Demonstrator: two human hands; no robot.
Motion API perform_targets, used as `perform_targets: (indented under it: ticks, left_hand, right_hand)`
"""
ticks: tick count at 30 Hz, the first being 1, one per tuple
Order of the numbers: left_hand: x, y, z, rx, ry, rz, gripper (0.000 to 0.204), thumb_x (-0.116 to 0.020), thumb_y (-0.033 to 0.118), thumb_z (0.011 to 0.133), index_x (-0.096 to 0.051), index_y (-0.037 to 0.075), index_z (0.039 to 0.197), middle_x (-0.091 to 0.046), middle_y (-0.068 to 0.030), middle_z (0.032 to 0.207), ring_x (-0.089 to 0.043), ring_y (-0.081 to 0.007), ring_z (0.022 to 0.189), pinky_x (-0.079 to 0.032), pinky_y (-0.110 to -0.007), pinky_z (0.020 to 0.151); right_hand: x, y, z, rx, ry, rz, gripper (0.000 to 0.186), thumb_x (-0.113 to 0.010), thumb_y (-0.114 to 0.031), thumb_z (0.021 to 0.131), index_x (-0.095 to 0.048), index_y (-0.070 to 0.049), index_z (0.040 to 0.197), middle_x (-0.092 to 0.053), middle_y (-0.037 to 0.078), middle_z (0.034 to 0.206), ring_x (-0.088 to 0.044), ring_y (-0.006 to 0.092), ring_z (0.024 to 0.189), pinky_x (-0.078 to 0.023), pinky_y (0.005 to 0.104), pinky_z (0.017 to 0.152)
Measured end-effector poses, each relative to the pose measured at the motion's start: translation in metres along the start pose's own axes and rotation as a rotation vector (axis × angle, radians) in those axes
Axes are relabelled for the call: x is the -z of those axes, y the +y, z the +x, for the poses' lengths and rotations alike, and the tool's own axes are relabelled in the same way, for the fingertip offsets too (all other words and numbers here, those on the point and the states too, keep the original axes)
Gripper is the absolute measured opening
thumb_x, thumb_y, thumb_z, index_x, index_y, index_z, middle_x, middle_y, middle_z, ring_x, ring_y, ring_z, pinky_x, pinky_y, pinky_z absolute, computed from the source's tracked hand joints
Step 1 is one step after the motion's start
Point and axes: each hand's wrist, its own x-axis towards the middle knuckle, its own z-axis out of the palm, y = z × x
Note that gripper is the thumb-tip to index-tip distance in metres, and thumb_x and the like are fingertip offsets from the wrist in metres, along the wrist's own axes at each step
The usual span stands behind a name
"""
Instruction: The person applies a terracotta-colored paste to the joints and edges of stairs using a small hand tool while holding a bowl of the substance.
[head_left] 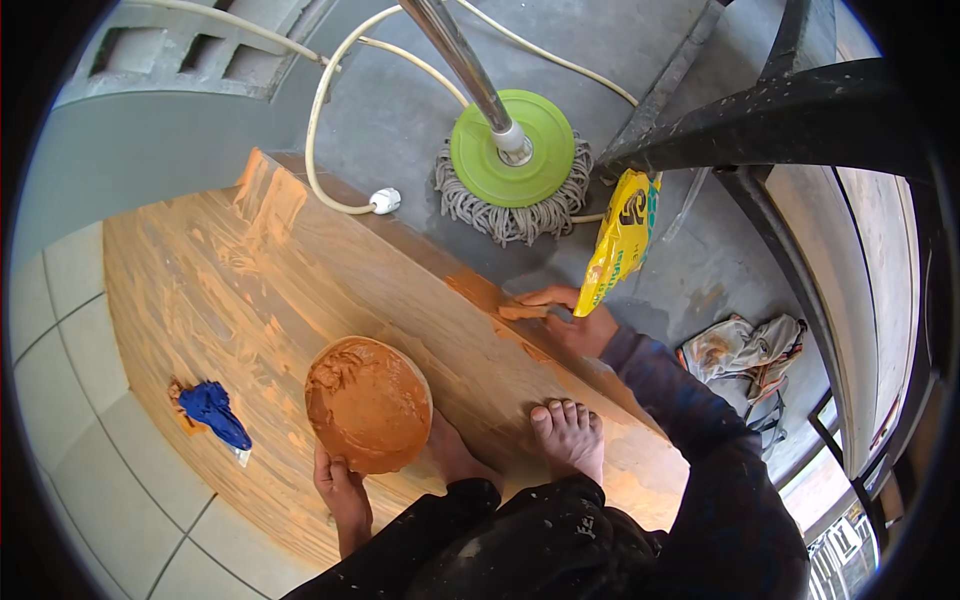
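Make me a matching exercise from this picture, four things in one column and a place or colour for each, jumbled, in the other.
Things:
1. Bowl
2. Mop
3. Plug
4. Bag

Places or colours:
A. White, at the end of a cable
B. Mostly yellow
C. In the left hand
D. Green on top, grey strands below

Right pairs: 1-C, 2-D, 3-A, 4-B

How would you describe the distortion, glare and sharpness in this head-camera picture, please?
Head view: strong fisheye distortion, the black beam looking bowed near the dark rim; head view: a bright glint along the metal mop handle; head view: the orange paste reasonably sharp, with no obvious motion blur.
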Motion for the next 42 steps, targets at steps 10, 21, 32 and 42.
perform_targets:
  ticks: [10,21,32,42]
  left_hand:
    - [0.000,-0.005,0.005,0.002,0.007,0.016,0.044,-0.039,0.006,0.107,-0.046,0.002,0.150,-0.061,-0.0099,0.135,-0.065,-0.0172,0.113,-0.058,-0.033,0.090]
    - [-0.006,0.005,-0.001,0.000,-0.005,-0.004,0.042,-0.040,0.005,0.106,-0.050,0.002,0.147,-0.063,-0.0083,0.131,-0.066,-0.0147,0.107,-0.058,-0.030,0.086]
    - [0.000,0.001,-0.004,0.000,-0.012,-0.015,0.041,-0.040,0.006,0.107,-0.050,0.003,0.146,-0.062,-0.0080,0.133,-0.065,-0.0159,0.113,-0.058,-0.032,0.091]
    - [0.000,-0.003,0.003,-0.023,-0.012,0.029,0.044,-0.040,0.009,0.108,-0.047,0.004,0.151,-0.061,-0.0086,0.136,-0.065,-0.0166,0.115,-0.059,-0.034,0.092]
  right_hand:
    - [-0.025,-0.047,0.054,0.177,0.133,-0.066,0.041,-0.062,0.007,0.093,-0.066,-0.006,0.131,-0.069,0.018,0.127,-0.067,0.0341,0.115,-0.053,0.0398,0.100]
    - [-0.031,-0.081,0.019,0.065,0.291,-0.097,0.041,-0.059,0.010,0.091,-0.068,-0.004,0.128,-0.070,0.020,0.125,-0.068,0.0398,0.111,-0.053,0.0410,0.097]
    - [0.008,-0.104,-0.044,0.096,0.017,-0.357,0.054,-0.062,0.008,0.079,-0.067,-0.010,0.130,-0.070,0.016,0.124,-0.066,0.0365,0.113,-0.054,0.0431,0.096]
    - [-0.024,-0.109,0.028,0.481,-0.262,-0.990,0.042,-0.059,-0.020,0.082,-0.066,-0.003,0.120,-0.062,0.010,0.133,-0.055,0.0289,0.126,-0.043,0.0417,0.109]
